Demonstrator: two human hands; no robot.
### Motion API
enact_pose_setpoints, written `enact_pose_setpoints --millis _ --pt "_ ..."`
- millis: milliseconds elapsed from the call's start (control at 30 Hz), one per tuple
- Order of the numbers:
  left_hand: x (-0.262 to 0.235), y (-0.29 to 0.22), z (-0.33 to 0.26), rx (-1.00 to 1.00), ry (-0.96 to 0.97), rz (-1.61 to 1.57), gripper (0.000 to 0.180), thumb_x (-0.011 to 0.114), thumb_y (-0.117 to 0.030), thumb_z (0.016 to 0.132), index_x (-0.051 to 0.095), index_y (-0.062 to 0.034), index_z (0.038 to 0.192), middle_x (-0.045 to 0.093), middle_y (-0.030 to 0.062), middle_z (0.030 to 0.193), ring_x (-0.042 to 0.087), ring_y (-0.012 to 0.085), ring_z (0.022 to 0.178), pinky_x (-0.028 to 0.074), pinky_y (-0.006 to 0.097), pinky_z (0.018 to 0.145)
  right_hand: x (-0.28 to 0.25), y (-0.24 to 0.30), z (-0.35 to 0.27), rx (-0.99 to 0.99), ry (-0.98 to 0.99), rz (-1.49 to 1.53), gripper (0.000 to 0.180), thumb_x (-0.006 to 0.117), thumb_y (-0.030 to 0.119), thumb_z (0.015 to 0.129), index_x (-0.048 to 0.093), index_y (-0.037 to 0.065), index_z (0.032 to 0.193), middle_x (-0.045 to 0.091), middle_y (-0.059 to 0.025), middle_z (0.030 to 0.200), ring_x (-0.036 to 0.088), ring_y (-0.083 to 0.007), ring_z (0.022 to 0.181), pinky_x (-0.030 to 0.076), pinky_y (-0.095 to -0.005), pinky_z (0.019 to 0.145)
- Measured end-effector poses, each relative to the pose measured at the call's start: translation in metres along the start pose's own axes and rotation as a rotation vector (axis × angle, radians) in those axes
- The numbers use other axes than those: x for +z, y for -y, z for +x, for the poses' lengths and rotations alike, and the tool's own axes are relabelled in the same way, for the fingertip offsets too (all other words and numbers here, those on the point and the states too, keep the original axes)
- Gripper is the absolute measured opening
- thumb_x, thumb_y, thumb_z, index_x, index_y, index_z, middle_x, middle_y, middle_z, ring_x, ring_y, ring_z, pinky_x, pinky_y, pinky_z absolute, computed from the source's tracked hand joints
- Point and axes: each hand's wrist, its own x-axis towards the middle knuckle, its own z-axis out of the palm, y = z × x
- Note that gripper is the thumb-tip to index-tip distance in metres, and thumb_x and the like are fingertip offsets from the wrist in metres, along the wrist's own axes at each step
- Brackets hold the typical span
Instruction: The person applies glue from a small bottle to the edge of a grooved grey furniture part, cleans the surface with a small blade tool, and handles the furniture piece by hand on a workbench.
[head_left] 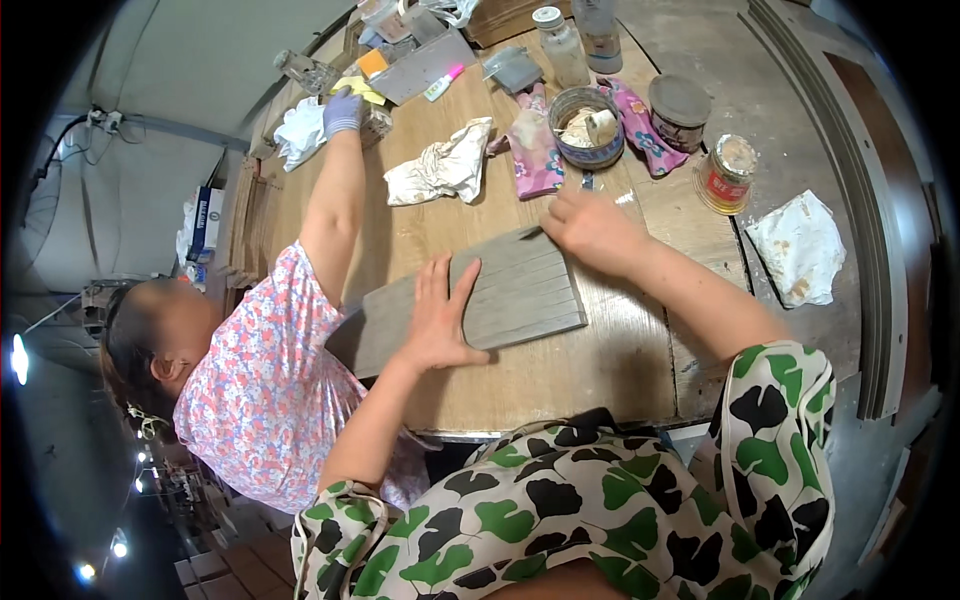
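Observation:
A grey wood-grained board lies at a slant on the wooden table in front of me. My left hand rests flat on its middle, fingers spread and thumb toward the near edge. At the board's far right corner is my right hand, its fingers curled together. Whatever those fingers may pinch is hidden. A small dark mark or gap shows on the board beside them. Just beyond my right hand stands an open tin with pale paste and a whitish lump inside.
Pink flowered cloths flank the tin. A stained white rag lies left of them, another far right. A lidded can, small jar and glass jar stand around. A co-worker's gloved hand reaches across at left.

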Motion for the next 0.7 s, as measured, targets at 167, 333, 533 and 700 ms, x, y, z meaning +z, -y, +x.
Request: enact_pose_setpoints --millis 167,333,533,700 --pt "0.004 0.002 -0.004 -0.003 -0.032 -0.031 0.123 0.085 -0.041 0.041 0.030 -0.0162 0.148 0.020 0.0285 0.148 0.017 0.0481 0.138 0.015 0.056 0.114 -0.035 0.061 -0.067 -0.048 0.337 0.128 0.006 0.057 0.009 0.075 0.060 0.005 0.078 0.059 -0.0068 0.080 0.058 -0.0224 0.080 0.052 -0.0321 0.065" --pt "0.006 0.002 -0.004 -0.005 -0.027 -0.019 0.123 0.085 -0.040 0.041 0.031 -0.0165 0.148 0.019 0.0276 0.149 0.016 0.0475 0.139 0.015 0.056 0.114 -0.021 0.027 -0.047 0.119 0.016 0.222 0.015 0.060 0.007 0.075 0.060 0.004 0.090 0.058 -0.0109 0.080 0.059 -0.0293 0.079 0.052 -0.0390 0.065" --pt "0.003 0.000 -0.002 -0.013 -0.010 -0.010 0.124 0.085 -0.040 0.040 0.030 -0.0165 0.149 0.018 0.0275 0.149 0.016 0.0476 0.138 0.015 0.057 0.114 0.026 -0.004 -0.018 0.188 -0.140 0.323 0.014 0.058 0.003 0.072 0.058 0.003 0.086 0.058 -0.0128 0.082 0.058 -0.0325 0.084 0.050 -0.0405 0.075" --pt "0.007 0.001 -0.006 0.002 -0.040 -0.003 0.126 0.086 -0.039 0.038 0.030 -0.0162 0.149 0.019 0.0279 0.148 0.018 0.0481 0.137 0.016 0.057 0.113 -0.011 0.065 -0.094 0.195 0.040 0.502 0.021 0.059 0.002 0.073 0.061 0.004 0.093 0.057 -0.0110 0.077 0.058 -0.0290 0.079 0.051 -0.0408 0.068"
